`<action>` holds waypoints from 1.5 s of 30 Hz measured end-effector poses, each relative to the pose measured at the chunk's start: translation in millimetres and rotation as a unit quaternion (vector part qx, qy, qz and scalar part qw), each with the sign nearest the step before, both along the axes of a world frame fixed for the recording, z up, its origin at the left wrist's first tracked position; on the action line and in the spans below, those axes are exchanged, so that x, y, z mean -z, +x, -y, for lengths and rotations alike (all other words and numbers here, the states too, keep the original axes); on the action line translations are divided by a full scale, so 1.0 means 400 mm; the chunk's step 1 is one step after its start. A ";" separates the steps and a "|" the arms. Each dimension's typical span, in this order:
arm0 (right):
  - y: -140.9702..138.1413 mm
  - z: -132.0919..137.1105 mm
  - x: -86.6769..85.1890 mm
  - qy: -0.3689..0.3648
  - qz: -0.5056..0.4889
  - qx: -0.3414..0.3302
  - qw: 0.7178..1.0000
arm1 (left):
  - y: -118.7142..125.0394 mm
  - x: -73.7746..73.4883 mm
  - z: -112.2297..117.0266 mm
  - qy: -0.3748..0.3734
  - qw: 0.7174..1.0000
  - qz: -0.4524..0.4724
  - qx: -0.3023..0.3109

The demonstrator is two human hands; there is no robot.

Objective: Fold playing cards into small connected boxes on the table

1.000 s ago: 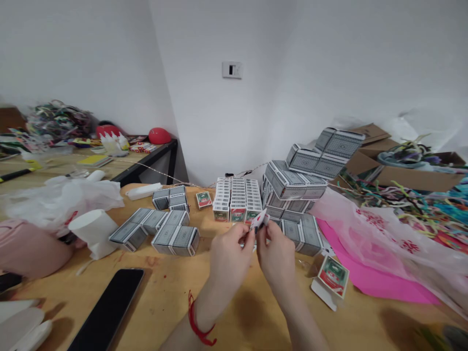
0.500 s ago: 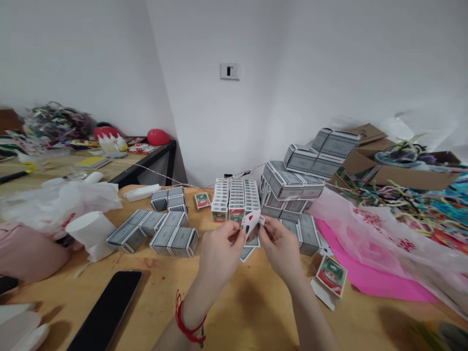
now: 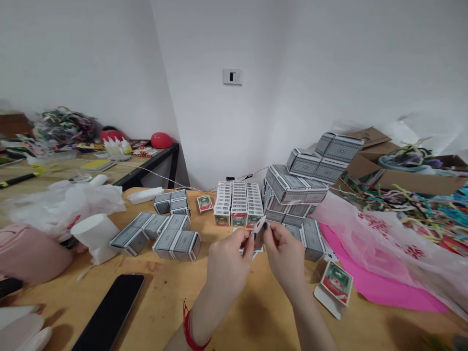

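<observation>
A white playing card (image 3: pixel 259 225) with a red mark stands tilted between my hands, above the middle of the table. My left hand (image 3: pixel 231 258) pinches its left edge between thumb and fingers. On the other side my right hand (image 3: pixel 284 253) is closed on the card's right edge. Partly hidden behind the fingers, more cards lie on the table. Just beyond them stand rows of small card boxes (image 3: pixel 239 219) with green and red fronts. An opened card box (image 3: pixel 335 282) with its flap out lies right of my right hand.
Grey patterned packs (image 3: pixel 175 239) sit in groups at left, and a leaning stack of them (image 3: pixel 296 185) rises at right. A phone (image 3: pixel 109 312) lies front left, near a white paper roll (image 3: pixel 95 236). Pink sheeting (image 3: pixel 395 287) and a cardboard box (image 3: pixel 405 178) occupy the right.
The card has turned from showing its heart face to nearly edge-on between my fingers. My hands sit slightly lower and farther right in view, and the whole scene has shifted a little with the camera.
</observation>
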State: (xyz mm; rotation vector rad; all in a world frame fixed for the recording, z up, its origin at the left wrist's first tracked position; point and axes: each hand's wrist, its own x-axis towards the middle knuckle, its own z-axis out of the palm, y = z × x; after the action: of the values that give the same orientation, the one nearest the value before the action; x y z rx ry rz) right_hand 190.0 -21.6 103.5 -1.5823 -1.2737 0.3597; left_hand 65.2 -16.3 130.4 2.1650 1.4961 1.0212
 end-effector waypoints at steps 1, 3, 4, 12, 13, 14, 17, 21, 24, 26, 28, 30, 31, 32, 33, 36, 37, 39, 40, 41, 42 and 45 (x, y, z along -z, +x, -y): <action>0.003 0.000 0.001 0.003 -0.013 -0.005 1.000 | 0.000 0.000 0.001 0.001 1.000 -0.004 -0.001; 0.011 -0.004 0.005 0.012 -0.041 -0.020 0.999 | -0.001 0.000 0.003 0.003 1.000 -0.013 -0.002; 0.016 -0.006 0.009 0.019 -0.056 -0.028 0.998 | -0.001 0.000 0.003 0.005 1.000 -0.016 -0.001; 0.039 -0.025 0.033 0.040 -0.131 -0.048 0.989 | 0.002 0.008 0.006 0.048 0.997 -0.067 -0.010; 0.036 -0.025 0.034 0.035 -0.136 -0.046 0.989 | 0.005 0.012 0.007 0.061 0.995 -0.079 -0.015; 0.033 -0.025 0.035 0.033 -0.141 -0.040 0.989 | 0.009 0.017 0.008 0.076 0.993 -0.089 -0.019; 0.020 -0.023 0.036 0.032 -0.139 -0.006 0.990 | 0.017 0.031 0.012 0.120 0.986 -0.114 -0.026; 0.006 -0.021 0.029 0.064 -0.148 0.011 0.987 | 0.011 0.027 0.009 0.114 0.988 -0.100 -0.031; 0.007 -0.023 0.018 0.063 -0.194 -0.100 0.974 | -0.009 0.008 -0.002 0.053 0.998 -0.026 -0.025; 0.011 -0.024 0.013 0.032 -0.198 -0.183 0.962 | -0.023 -0.003 -0.011 0.021 0.999 0.024 -0.020; 0.013 -0.022 0.010 0.006 -0.170 -0.207 0.963 | -0.035 -0.009 -0.019 -0.001 0.998 0.064 -0.012; 0.015 -0.019 0.008 -0.001 -0.136 -0.193 0.972 | -0.041 -0.010 -0.024 -0.018 0.995 0.094 -0.001; 0.015 -0.017 0.007 -0.001 -0.121 -0.185 0.975 | -0.041 -0.009 -0.025 -0.025 0.994 0.103 0.003; 0.015 -0.016 0.007 -0.001 -0.108 -0.177 0.978 | -0.041 -0.008 -0.025 -0.029 0.994 0.108 0.006; 0.015 -0.014 0.006 0.001 -0.094 -0.166 0.982 | -0.039 -0.006 -0.024 -0.031 0.993 0.110 0.005; 0.010 -0.010 0.006 0.008 -0.039 -0.105 0.994 | -0.026 -0.003 -0.014 -0.026 0.996 0.090 -0.012; 0.005 -0.009 0.006 0.010 -0.018 -0.082 0.996 | -0.021 -0.002 -0.010 -0.020 0.996 0.080 -0.019; -0.007 -0.006 0.008 0.016 0.021 -0.043 0.999 | -0.011 0.000 -0.002 0.002 0.998 0.058 -0.031; -0.014 -0.005 0.009 0.018 0.038 -0.024 0.999 | -0.006 0.002 0.001 0.019 0.998 0.045 -0.036; -0.020 -0.003 0.010 0.019 0.052 -0.004 0.998 | -0.003 0.003 0.004 0.038 0.998 0.033 -0.040; -0.026 -0.002 0.011 0.020 0.060 0.012 0.998 | -0.001 0.004 0.006 0.056 0.997 0.023 -0.043; -0.033 -0.003 0.010 0.029 0.020 0.000 0.999 | -0.005 0.001 0.008 0.082 0.995 0.015 -0.051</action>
State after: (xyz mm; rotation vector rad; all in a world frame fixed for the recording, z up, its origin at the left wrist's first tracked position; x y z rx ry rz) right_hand 176.8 -20.3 99.5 -1.5473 -1.3026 0.2899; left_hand 63.1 -19.4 130.0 2.1894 1.5727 1.2449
